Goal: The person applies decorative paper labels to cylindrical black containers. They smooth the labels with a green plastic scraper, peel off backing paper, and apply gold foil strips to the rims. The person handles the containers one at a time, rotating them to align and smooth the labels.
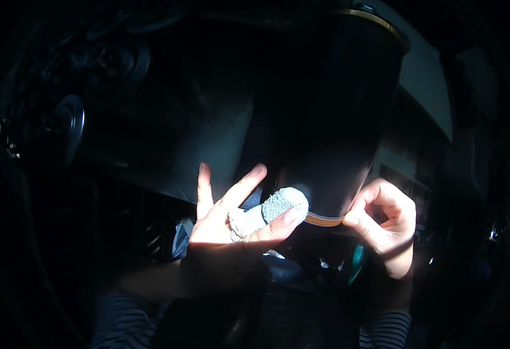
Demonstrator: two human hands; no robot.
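The tan lower rim [323,221] of a dark cylinder [348,116] is pinched between thumb and finger of the right hand [388,224]. The cylinder is seen just beyond both hands. On the left hand [213,228], two fingers are spread and a pale knitted cover [283,202] is worn; whether the rim is also gripped there cannot be told.

Single head cam – wide fisheye, L of pair – looks down on hands [217,224], fairly close.
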